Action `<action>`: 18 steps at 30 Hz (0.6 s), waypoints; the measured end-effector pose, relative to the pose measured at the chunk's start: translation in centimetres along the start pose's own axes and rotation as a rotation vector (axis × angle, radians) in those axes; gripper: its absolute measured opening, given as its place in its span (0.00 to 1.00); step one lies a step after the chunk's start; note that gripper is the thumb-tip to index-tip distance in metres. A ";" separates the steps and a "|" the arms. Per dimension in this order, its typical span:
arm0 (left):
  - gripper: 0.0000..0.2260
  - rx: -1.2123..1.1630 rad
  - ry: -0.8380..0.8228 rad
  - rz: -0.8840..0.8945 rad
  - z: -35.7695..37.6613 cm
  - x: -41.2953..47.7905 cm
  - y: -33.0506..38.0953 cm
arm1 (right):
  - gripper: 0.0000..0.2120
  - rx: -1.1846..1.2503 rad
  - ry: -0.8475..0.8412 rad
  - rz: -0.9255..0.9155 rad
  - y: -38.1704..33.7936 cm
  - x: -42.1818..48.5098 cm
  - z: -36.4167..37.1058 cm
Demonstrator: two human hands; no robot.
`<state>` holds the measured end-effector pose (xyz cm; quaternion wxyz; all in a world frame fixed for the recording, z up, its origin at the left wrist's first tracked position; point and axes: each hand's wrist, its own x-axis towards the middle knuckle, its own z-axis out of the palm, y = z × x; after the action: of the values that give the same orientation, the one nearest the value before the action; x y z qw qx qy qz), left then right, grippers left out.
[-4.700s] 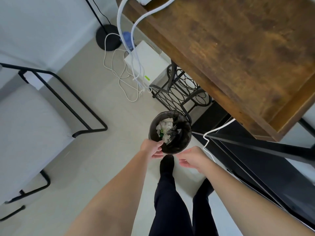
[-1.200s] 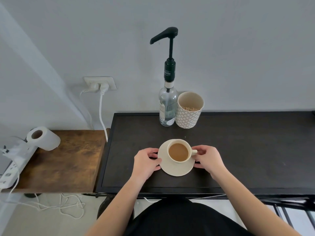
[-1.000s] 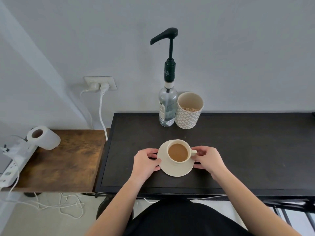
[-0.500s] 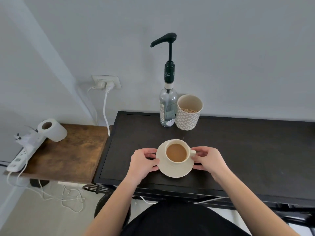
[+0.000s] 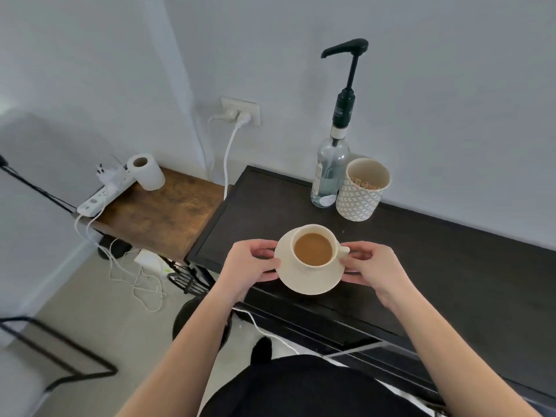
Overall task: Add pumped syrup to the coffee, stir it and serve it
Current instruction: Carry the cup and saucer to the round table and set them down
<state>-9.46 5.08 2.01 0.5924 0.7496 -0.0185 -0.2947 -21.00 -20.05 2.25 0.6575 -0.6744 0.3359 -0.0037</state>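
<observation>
both hands grip a cream saucer (image 5: 310,281) over the near edge of the dark table (image 5: 436,266); whether it rests on the top or is lifted i can't tell. left hand (image 5: 251,267) pinches its left rim, right hand (image 5: 371,270) its right rim. 1 cup (image 5: 314,248) of milky coffee sits on it. the syrup pump bottle (image 5: 332,164) stands at the back, touching a patterned cup (image 5: 361,191)

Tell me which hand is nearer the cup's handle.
Right. The right hand grips the saucer edge just beside the cup's handle; the left hand holds the opposite edge, across the cup.
</observation>
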 end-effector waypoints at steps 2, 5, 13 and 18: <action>0.16 -0.031 0.025 0.002 -0.4 -1.3 -0.3 | 0.12 -0.021 -0.044 -0.015 -0.5 -0.4 0.3; 0.16 -0.064 0.075 -0.001 -1.4 -3.1 -1.1 | 0.13 -0.063 -0.104 -0.032 -1.1 -0.9 1.3; 0.15 -0.145 0.189 -0.012 -5.8 -7.8 -3.4 | 0.13 -0.144 -0.236 -0.076 -2.2 -2.7 5.9; 0.15 -0.218 0.238 -0.010 -9.9 -10.5 -4.1 | 0.13 -0.181 -0.301 -0.112 -3.0 -4.2 10.6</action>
<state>-14.89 18.96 3.98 0.6669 0.7104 0.0876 -0.2072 -18.19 -9.06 5.36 0.6358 -0.7413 0.1948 0.0909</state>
